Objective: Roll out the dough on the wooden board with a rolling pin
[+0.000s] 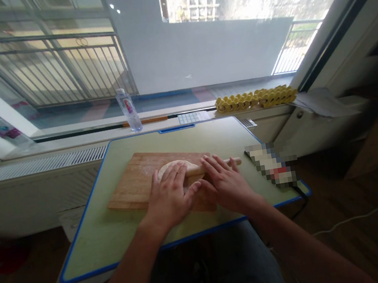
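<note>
- Our left hand (171,190) lies palm down, its fingers stretched forward over the dough (162,168) and the left part of the rolling pin (196,171); we cannot tell how firmly it presses.
- Our right hand (227,181) rests over the pin further right, fingers spread rather than wrapped around the wood. The two thumbs come close together on the near side of the pin.
- The relation that matters most: the pin's long axis runs left to right, crosswise to our forearms, with its right end showing beyond the right hand and its left end hidden beneath the left.
- The dough sits toward the pin's left part, so our left hand is the nearer one. We see its pale edge around and beyond those fingers; the hand hides the rest.
- Both dough and pin are over the wooden board (126,180), which lies at a slant on the blue-edged table (93,242).
- At the table's right side lies a pixelated object (274,166); we cannot tell what it is.
- On the windowsill (95,136), a clear bottle (129,111) has a reddish label too small for us to read. Beside it lies a gridded paper (193,117), also illegible. We find no brand or writing that can be read.
</note>
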A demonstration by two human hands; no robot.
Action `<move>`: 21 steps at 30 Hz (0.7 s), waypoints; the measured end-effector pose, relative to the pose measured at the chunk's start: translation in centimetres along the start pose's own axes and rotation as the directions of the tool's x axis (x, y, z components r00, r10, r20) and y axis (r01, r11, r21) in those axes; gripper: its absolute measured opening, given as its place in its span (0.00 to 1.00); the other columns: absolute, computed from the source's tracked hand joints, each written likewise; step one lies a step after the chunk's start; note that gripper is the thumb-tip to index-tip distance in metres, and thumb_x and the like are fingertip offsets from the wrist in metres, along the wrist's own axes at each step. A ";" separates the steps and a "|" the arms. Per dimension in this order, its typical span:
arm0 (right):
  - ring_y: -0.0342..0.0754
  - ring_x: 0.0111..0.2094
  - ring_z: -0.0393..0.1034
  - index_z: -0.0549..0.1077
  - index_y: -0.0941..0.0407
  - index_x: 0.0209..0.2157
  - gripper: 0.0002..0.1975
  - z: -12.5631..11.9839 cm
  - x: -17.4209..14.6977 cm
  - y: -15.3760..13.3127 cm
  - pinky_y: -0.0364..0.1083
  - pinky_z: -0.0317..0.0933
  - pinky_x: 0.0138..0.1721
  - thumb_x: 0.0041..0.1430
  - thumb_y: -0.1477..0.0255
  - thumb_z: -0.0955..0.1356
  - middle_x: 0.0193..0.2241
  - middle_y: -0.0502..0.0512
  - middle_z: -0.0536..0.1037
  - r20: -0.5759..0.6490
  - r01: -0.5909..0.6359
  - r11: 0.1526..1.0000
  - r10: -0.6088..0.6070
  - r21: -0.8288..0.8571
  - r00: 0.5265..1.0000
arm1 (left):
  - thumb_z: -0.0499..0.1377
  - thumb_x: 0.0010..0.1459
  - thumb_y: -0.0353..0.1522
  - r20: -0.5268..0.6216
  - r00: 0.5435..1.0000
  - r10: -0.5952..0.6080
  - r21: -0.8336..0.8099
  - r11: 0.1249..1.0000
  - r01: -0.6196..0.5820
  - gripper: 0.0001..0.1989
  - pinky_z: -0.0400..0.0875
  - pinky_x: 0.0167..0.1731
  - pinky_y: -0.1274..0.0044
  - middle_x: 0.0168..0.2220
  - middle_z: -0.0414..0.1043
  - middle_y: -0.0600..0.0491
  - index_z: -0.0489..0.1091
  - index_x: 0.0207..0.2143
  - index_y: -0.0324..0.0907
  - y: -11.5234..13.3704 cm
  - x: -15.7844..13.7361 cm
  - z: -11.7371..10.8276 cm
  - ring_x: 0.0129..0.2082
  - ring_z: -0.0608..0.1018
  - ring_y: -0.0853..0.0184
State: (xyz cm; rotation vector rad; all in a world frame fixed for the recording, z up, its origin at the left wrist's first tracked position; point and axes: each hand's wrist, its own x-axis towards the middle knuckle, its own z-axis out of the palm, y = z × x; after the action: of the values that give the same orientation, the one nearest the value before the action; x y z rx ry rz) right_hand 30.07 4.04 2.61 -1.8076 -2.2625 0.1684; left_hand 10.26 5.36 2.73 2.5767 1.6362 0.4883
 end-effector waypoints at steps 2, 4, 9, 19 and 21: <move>0.58 0.75 0.46 0.59 0.54 0.73 0.31 -0.4 0.8 0.2 0.70 0.35 0.73 0.76 0.55 0.56 0.73 0.57 0.58 0.015 0.014 1.000 -0.014 0.007 1.000 | 0.50 0.71 0.52 -0.003 1.000 -0.007 -0.018 1.000 0.007 0.33 0.50 0.71 0.49 0.70 0.64 0.42 0.65 0.68 0.41 0.0 0.6 -0.2 0.71 0.64 0.53; 0.57 0.75 0.48 0.59 0.53 0.73 0.30 -0.8 0.2 0.3 0.69 0.37 0.73 0.76 0.55 0.56 0.73 0.56 0.60 0.032 0.032 0.999 -0.032 0.013 0.999 | 0.48 0.72 0.50 0.002 1.000 -0.005 -0.033 0.999 0.005 0.31 0.50 0.71 0.49 0.69 0.65 0.43 0.66 0.67 0.42 0.1 0.1 -0.4 0.71 0.66 0.54; 0.56 0.76 0.45 0.58 0.51 0.73 0.30 -1.3 -4.4 0.0 0.65 0.36 0.74 0.75 0.60 0.59 0.74 0.55 0.57 0.033 0.084 0.997 -0.084 0.001 0.996 | 0.46 0.74 0.47 -0.006 0.998 0.058 -0.053 0.997 -0.058 0.28 0.49 0.72 0.51 0.70 0.65 0.45 0.64 0.69 0.45 0.5 -3.8 -0.7 0.71 0.65 0.55; 0.59 0.74 0.49 0.59 0.56 0.72 0.35 -0.3 -0.1 0.3 0.68 0.34 0.73 0.71 0.54 0.64 0.73 0.61 0.59 -0.017 0.041 0.999 -0.040 0.016 0.999 | 0.49 0.73 0.47 0.021 0.999 -0.043 -0.090 0.995 0.045 0.27 0.48 0.70 0.45 0.70 0.65 0.46 0.67 0.66 0.45 -0.2 -0.2 -0.4 0.72 0.64 0.54; 0.59 0.73 0.52 0.60 0.56 0.71 0.36 -0.4 0.1 0.1 0.69 0.34 0.72 0.70 0.53 0.65 0.72 0.62 0.61 -0.022 0.037 0.999 -0.036 0.018 0.999 | 0.49 0.73 0.47 0.012 0.999 -0.049 -0.101 0.994 0.050 0.26 0.48 0.70 0.45 0.69 0.66 0.46 0.68 0.65 0.46 -0.2 -0.1 -0.4 0.72 0.63 0.54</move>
State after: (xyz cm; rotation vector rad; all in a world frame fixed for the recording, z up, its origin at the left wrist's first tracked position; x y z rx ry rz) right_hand 30.22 4.09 2.98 -1.7493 -2.2704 0.1623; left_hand 9.93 5.35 3.08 2.4569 1.6236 0.5398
